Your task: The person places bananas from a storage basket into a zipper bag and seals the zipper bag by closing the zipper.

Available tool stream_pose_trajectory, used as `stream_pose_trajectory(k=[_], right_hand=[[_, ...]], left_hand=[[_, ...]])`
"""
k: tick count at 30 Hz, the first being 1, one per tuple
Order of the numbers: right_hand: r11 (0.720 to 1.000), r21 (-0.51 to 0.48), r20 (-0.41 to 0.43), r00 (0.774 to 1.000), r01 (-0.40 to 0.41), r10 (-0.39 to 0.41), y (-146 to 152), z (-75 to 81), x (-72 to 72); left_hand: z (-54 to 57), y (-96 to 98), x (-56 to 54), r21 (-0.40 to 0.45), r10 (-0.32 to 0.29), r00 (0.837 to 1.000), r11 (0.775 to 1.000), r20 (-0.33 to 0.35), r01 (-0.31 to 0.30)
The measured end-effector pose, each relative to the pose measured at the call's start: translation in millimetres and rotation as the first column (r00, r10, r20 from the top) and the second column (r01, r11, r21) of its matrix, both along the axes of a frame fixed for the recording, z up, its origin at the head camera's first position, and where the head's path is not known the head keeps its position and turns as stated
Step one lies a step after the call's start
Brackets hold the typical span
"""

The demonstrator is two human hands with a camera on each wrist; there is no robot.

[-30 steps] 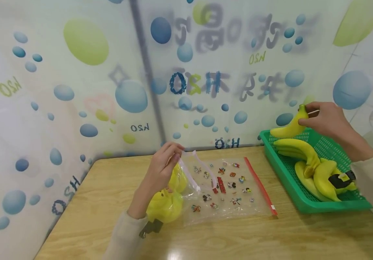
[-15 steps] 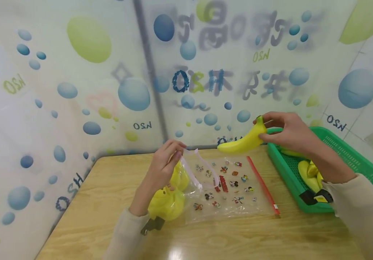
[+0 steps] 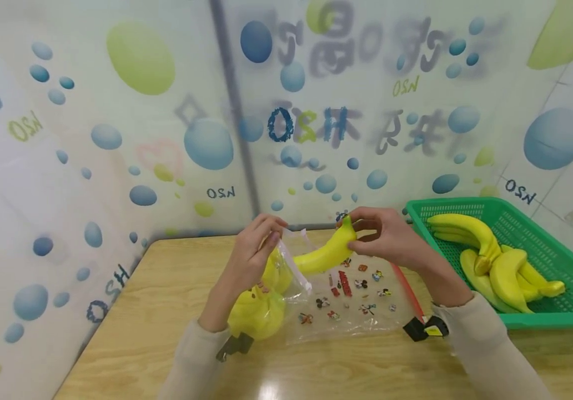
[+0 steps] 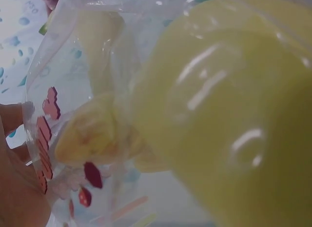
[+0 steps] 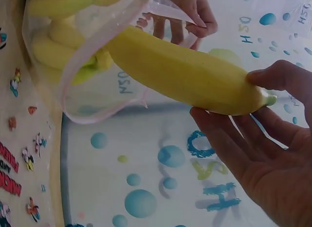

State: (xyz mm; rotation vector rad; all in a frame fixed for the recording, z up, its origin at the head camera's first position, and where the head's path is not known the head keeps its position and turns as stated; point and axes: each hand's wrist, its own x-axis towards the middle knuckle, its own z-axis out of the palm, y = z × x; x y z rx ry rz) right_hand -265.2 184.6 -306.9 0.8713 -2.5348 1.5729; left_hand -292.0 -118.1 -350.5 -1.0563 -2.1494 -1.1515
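Note:
My left hand pinches the rim of a clear zip bag and holds its mouth apart. Yellow bananas show through the plastic inside it. My right hand grips a banana near its green-tipped stem end, thumb on one side and fingers on the other. That banana's far end is at the bag's mouth, overlapping the pale rim in the right wrist view. In the left wrist view, large yellow shapes fill much of the plastic, and part of a hand shows at the left edge.
A second clear bag printed with cartoon figures and edged by a red zip strip lies flat on the wooden table. To the right stands a green basket with several bananas. A patterned curtain hangs behind the table.
My right hand has carried the banana left from over the green basket to the mouth of the bag. The left hand has stayed in place, still holding the rim.

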Motion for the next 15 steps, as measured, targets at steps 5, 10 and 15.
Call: stream_pose_trajectory(k=[5,10,15], right_hand=[[0.996,-0.064,0.054,0.996,-0.067,0.071,-27,-20.2,-9.8],[0.987,-0.098,0.071,0.989,-0.125,0.132,-51,-36.9,-17.2],[0.983,-0.117,0.105,0.982,-0.143,0.156,-68,-51.1,-24.8]], left_hand=[[0.4,-1.3,1.1,-0.012,0.015,1.0,1.0,0.012,-0.015],[0.6,-0.5,1.3,-0.01,0.012,1.0,1.0,0.019,-0.012],[-0.2,2.5,0.1,-0.014,0.01,1.0,1.0,0.023,-0.01]])
